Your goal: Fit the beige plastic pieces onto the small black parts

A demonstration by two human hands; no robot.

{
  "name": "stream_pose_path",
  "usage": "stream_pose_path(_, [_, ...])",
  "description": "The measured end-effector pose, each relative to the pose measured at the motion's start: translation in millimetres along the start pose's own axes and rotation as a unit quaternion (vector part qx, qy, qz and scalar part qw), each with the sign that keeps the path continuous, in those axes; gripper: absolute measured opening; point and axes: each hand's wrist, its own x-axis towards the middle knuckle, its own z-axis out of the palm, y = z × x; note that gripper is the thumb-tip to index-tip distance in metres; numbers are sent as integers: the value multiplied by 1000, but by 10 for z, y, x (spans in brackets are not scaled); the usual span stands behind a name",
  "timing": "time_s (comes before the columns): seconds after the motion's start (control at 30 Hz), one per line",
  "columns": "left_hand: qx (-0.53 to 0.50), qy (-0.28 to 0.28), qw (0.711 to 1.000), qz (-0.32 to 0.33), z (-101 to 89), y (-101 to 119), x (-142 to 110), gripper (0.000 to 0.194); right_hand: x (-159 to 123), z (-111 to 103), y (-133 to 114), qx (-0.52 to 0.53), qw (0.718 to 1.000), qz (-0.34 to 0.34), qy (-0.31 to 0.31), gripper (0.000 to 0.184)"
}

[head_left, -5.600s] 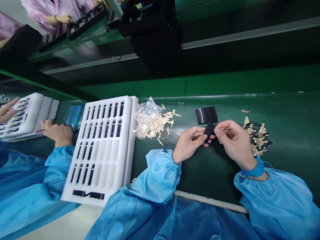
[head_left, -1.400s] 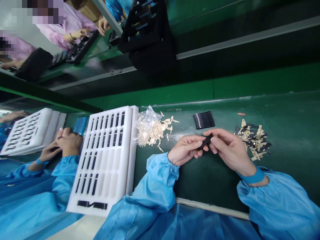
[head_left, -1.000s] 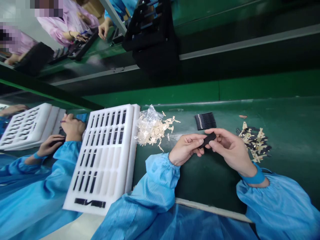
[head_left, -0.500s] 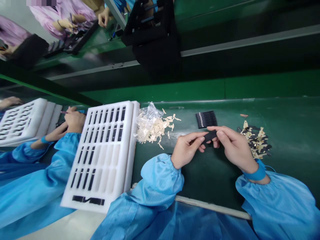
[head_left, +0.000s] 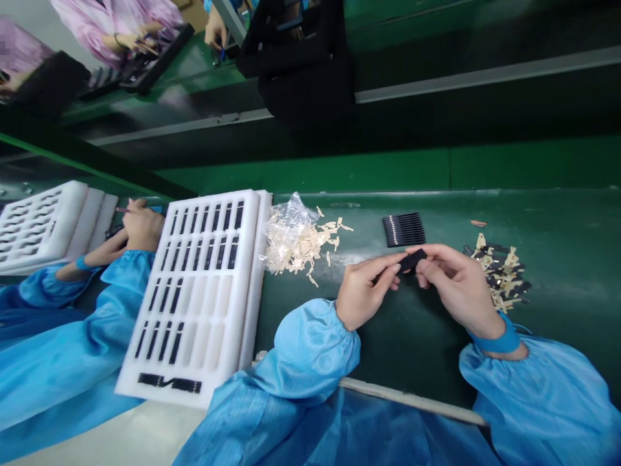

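Note:
Between my two hands is a small black strip-shaped part (head_left: 411, 261), held above the green work surface (head_left: 402, 343). My left hand (head_left: 371, 285) pinches its left end between thumb and fingers. The fingers of my right hand (head_left: 456, 285) are closed at its right end. Just beyond my hands lies a row of thin black strips (head_left: 403, 230) with a pale band across its left part. Right of my right hand is a loose pile of cream and black pieces (head_left: 507, 278). Fine detail on the held part is too small to make out.
Left of my hands, cream pieces (head_left: 295, 249) spill from a clear plastic bag (head_left: 295, 210). Beside them stands a white foam tray (head_left: 220, 343) with black strips in its slots. A co-worker's blue sleeve (head_left: 116, 304) reaches in at left. A black box (head_left: 303, 71) stands across the bench.
The black part now tilts more, its right end raised, and more of it shows. My right fingers have shifted slightly along it. The view has moved a little.

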Motion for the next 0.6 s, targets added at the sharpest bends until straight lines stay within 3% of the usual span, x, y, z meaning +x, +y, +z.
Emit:
stream_pose_path(0.33, [54,9,998,40,25,-28,-23,30,12,20,109,-2,1000,25,11,19])
stream_pose_path(0.6, [-24,-3,998,-62,6,3,17,33,35,-3,-37,24,999,26,-23,21])
